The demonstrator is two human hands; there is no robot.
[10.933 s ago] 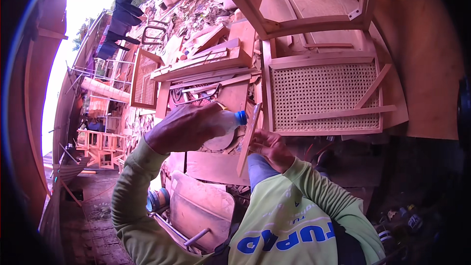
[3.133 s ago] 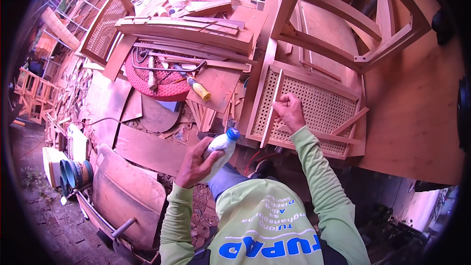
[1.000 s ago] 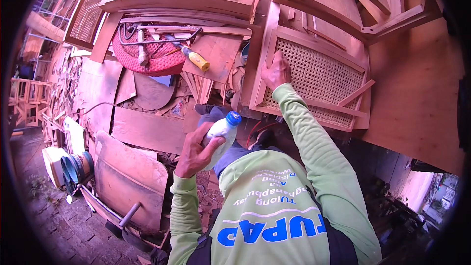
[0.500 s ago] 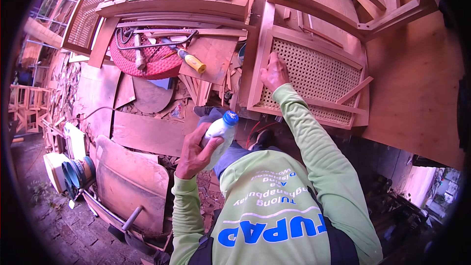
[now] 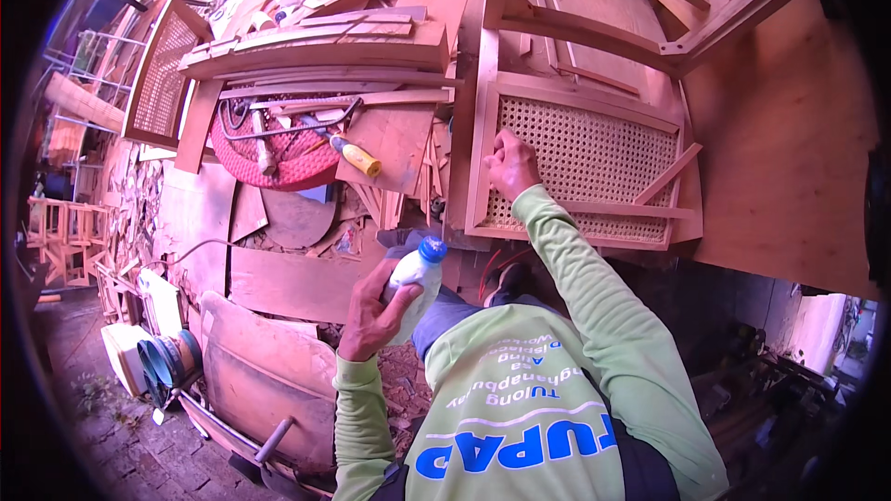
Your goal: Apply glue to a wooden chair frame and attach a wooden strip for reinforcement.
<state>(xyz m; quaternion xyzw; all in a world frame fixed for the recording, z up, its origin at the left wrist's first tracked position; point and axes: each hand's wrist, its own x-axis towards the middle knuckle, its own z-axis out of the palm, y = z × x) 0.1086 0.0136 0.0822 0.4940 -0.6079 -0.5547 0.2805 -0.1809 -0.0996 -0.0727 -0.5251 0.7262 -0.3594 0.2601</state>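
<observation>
My left hand (image 5: 369, 314) grips a plastic bottle (image 5: 414, 280) with white contents and a blue cap. My right hand (image 5: 510, 163) rests at the left inner edge of a wooden frame (image 5: 481, 130) with a cane mesh panel (image 5: 594, 153), fingers curled and pressed down; whatever is between them is hidden. Two loose wooden strips (image 5: 668, 173) lie across the right and lower parts of that panel. Beyond it stands an upturned wooden chair frame (image 5: 585, 32).
Left of the panel are stacked boards (image 5: 316, 46), a red round pad (image 5: 286, 172), a hacksaw, a yellow-handled tool (image 5: 357, 154) and another cane frame (image 5: 158, 74). Below sit a worn board (image 5: 264, 371) on a metal cart and blue buckets (image 5: 167, 362). Plywood (image 5: 761, 176) stands right.
Earlier my right hand held a thin strip raised; it now presses at the frame's left edge. The bottle stays in my left hand. The view has shifted slightly.
</observation>
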